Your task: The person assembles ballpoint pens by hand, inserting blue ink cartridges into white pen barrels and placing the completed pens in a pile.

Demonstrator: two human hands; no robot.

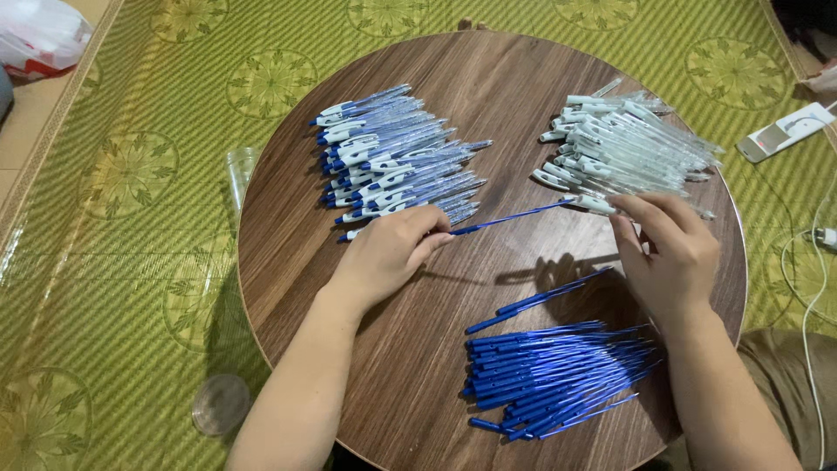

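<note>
Left hand [390, 250] pinches a blue refill [510, 217], right hand [667, 244] grips an empty barrel [593, 204]; finished pens [392, 157] piled beyond, many refills [558, 377] left.

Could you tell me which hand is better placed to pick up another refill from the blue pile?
Probably the right hand: it hovers just above the pile of blue refills, though its fingers touch a clear pen shell. The left hand already holds a refill.

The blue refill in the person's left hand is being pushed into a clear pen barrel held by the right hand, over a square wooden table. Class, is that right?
Not quite. The head view shows the table is round, not square. The rest holds: the left hand holds the blue refill, its tip meeting a clear barrel at the right hand.
</note>
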